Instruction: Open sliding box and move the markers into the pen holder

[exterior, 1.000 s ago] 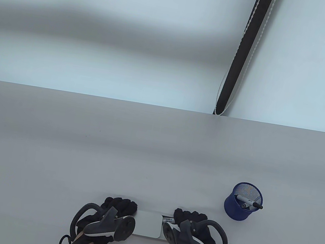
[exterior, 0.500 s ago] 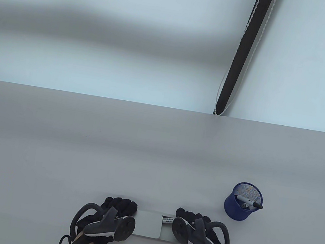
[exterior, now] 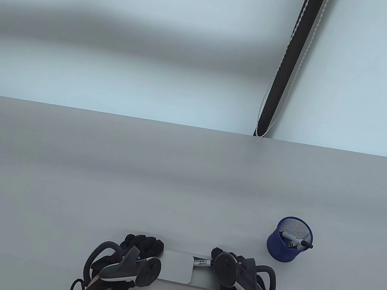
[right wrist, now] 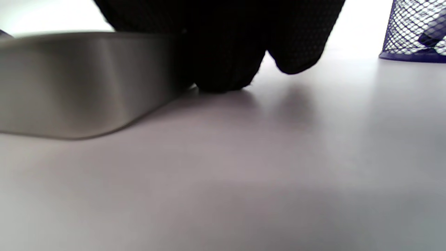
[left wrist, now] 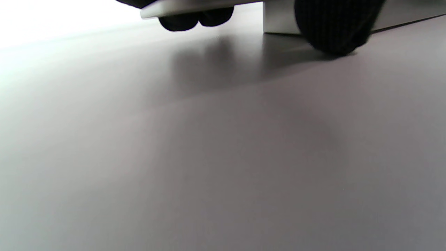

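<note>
Since a second ago my right hand (exterior: 239,282) has slid toward the table's right edge, drawing the tray of the sliding box (exterior: 177,267) further out from under its lid, so more of the marker (exterior: 203,263) inside now shows. My left hand (exterior: 127,259) has not shifted.

From the table view, the box lies at the near edge of the grey table (exterior: 136,180), about midway along it, between my two hands. It is pale silver with rounded corners. My left hand curls over the lid's left end and grips it; my right hand grips the tray's right end. One black-and-white marker lies along the far wall of the open tray. The blue mesh pen holder (exterior: 288,240) stands upright near the right edge, well apart from the box, with two markers (exterior: 296,241) leaning in it.

Left wrist view: my gloved fingers (left wrist: 331,28) wrap the white box edge (left wrist: 278,21) at the top of the frame, one fingertip touching the table.

Right wrist view: my fingers (right wrist: 223,45) clamp the brushed-metal end of the tray (right wrist: 80,80), which rests flat on the table. The holder's mesh wall (right wrist: 414,31) shows in the upper right corner.
</note>
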Tool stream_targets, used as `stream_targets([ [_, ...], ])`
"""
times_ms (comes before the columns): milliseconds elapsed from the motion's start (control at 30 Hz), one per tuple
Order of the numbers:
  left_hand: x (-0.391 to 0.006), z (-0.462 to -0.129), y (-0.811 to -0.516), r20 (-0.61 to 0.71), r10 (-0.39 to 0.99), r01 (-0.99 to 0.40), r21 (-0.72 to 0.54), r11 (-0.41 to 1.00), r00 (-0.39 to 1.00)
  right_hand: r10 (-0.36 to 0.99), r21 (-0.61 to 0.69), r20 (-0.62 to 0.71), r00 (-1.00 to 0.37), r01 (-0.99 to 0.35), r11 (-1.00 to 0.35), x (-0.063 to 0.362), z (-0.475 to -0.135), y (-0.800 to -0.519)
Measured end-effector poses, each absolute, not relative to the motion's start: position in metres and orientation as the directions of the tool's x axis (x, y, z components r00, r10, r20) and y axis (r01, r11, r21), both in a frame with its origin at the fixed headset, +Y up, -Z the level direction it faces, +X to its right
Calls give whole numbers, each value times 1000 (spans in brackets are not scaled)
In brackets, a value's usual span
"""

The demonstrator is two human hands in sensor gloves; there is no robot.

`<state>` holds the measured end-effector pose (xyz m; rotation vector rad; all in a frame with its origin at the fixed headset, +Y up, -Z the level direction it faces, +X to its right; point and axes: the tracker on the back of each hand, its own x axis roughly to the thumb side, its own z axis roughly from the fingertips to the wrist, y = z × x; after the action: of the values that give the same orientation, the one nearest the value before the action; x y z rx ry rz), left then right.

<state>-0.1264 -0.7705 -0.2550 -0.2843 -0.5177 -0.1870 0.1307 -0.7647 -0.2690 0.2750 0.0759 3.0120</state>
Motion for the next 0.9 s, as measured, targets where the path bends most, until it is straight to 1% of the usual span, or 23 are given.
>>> stream_targets([
  [267,-126,-255,-771,511,-104,247,-219,944,853,238,102,110,-965,-227,-969,141,-272,-765],
  [633,-126,-255,-771,511,-104,247,-219,944,853,309,148,68,-949,-297,-943,148,-274,-766],
  [900,-126,-255,-771,511,-104,247,-219,944,853,334,174,49,-941,-321,-931,153,-275,-765],
])
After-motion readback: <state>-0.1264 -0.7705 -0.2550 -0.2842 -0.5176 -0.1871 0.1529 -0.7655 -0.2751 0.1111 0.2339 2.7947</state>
